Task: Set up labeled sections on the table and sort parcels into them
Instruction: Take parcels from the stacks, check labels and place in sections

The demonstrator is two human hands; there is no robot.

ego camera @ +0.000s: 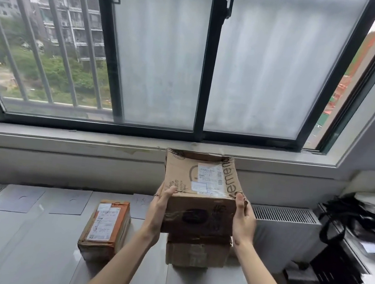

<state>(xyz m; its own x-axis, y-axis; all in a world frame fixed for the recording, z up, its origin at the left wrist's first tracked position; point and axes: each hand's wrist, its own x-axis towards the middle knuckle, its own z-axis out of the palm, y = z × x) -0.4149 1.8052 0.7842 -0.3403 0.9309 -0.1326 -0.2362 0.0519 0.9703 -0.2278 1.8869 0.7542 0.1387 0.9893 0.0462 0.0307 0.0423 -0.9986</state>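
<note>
Both hands clamp the brown parcel's sides, left hand [162, 201], right hand [243, 217] | brown parcel [201, 191] held tilted above lower box [197, 252] on table [25, 239] | I'd read the shipping label [211, 173] before choosing a section sheet [71, 201] | print: partial "eme", label text too small.

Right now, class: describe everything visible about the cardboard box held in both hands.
The held box is worn brown cardboard with black printing, clear tape and white shipping labels on top. It tilts toward the camera. The left hand and right hand clasp its sides. Its underside sits at another box below; contact is unclear.
</note>
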